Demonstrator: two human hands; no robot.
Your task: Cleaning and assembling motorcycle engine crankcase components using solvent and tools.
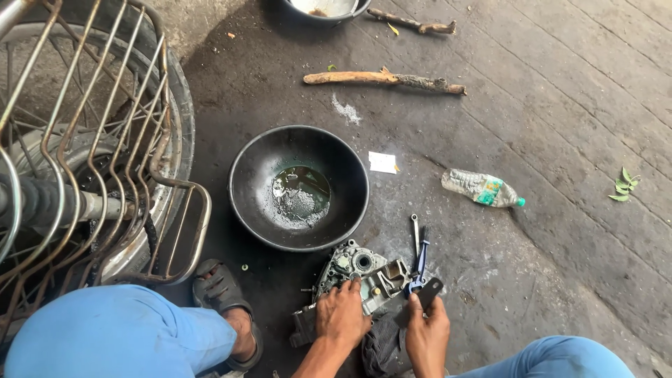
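Left hand point(341, 313) lies palm-down, fingers spread on the casing point(357, 276); right hand point(425, 323), at its 3 o'clock, fingers clamped on a scraper point(427, 292).

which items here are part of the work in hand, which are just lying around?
In hand:
left hand on the metal engine casing
right hand holding a dark flat tool
spanner and blue-handled pliers beside the casing

Lying about:
black basin with oily liquid
plastic bottle
stick
paper scrap
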